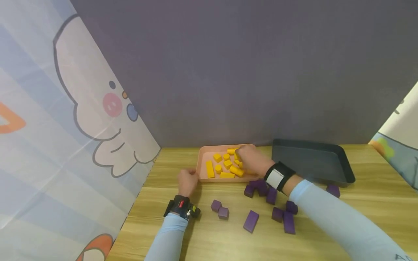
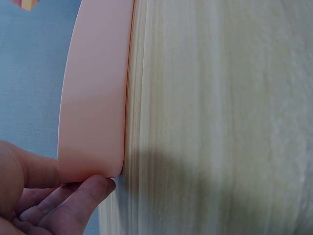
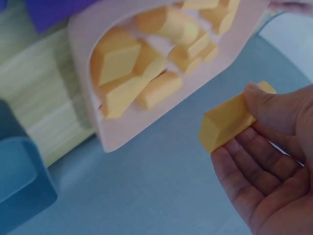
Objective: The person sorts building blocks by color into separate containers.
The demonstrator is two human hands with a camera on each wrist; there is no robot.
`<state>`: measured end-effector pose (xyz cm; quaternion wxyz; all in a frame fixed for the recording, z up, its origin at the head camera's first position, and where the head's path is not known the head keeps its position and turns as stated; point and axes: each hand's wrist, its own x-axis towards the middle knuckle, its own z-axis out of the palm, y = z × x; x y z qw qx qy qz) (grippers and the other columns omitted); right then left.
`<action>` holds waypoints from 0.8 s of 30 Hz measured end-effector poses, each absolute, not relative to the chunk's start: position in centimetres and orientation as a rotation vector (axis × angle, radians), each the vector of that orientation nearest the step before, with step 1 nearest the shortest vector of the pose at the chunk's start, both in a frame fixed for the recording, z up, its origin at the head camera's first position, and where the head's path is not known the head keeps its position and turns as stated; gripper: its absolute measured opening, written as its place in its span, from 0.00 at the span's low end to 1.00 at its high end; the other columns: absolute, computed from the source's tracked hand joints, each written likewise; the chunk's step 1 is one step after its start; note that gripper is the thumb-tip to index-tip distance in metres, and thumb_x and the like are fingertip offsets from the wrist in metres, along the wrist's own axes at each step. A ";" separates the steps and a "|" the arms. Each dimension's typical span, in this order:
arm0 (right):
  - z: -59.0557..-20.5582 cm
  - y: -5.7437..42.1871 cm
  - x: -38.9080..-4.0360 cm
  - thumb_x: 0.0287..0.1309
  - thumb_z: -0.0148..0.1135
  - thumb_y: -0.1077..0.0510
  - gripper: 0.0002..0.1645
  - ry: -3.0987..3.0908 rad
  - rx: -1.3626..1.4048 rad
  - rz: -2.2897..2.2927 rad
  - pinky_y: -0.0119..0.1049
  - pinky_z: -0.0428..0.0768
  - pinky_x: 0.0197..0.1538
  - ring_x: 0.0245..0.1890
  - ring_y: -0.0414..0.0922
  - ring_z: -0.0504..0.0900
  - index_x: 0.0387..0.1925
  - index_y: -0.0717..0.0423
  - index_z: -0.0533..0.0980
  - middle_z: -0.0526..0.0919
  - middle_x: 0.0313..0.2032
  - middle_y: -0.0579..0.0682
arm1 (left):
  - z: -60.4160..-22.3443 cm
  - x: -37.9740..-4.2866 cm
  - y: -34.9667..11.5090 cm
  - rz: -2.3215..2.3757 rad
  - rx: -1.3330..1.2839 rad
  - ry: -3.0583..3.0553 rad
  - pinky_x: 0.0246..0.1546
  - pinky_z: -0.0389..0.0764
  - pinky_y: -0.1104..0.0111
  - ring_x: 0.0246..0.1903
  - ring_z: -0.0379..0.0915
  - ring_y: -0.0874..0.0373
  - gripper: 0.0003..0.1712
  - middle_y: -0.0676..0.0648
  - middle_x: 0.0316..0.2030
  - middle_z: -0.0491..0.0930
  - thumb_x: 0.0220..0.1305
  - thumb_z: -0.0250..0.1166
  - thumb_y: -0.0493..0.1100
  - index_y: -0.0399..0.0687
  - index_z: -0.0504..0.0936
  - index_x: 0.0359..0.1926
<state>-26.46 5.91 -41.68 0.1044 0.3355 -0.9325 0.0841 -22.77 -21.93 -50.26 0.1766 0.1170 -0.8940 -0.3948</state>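
Observation:
My right hand [image 1: 255,159] is over the right part of a pink tray [image 1: 200,159]. In the right wrist view it pinches a yellow rectangular block [image 3: 227,120] between thumb and fingers, above the tray's rim. Inside the tray lie several other yellow blocks, among them a long flat block [image 1: 210,169], a cube [image 1: 217,157] and a cylinder [image 1: 236,171]. At the tray's left end, my left hand [image 1: 187,182] grips the wall near the front corner; the left wrist view shows thumb and fingertips [image 2: 100,183] at that corner.
A dark grey tray [image 1: 308,159] stands to the right of the pink one. Several purple blocks lie in front on the wooden table [image 1: 225,243], including a rectangular one [image 1: 251,221] and a cube [image 1: 223,213]. A grey panel [image 1: 222,72] rises behind both trays.

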 end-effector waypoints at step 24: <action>-44.3 3.4 -33.4 0.61 0.75 0.58 0.10 -2.881 0.880 -0.058 0.42 0.88 0.49 0.33 0.47 0.84 0.43 0.56 0.87 0.88 0.34 0.51 | -50.3 -22.8 -21.7 -1.078 0.306 -2.520 0.24 0.77 0.69 0.28 0.82 0.53 0.09 0.37 0.37 0.91 0.61 0.70 0.33 0.33 0.91 0.40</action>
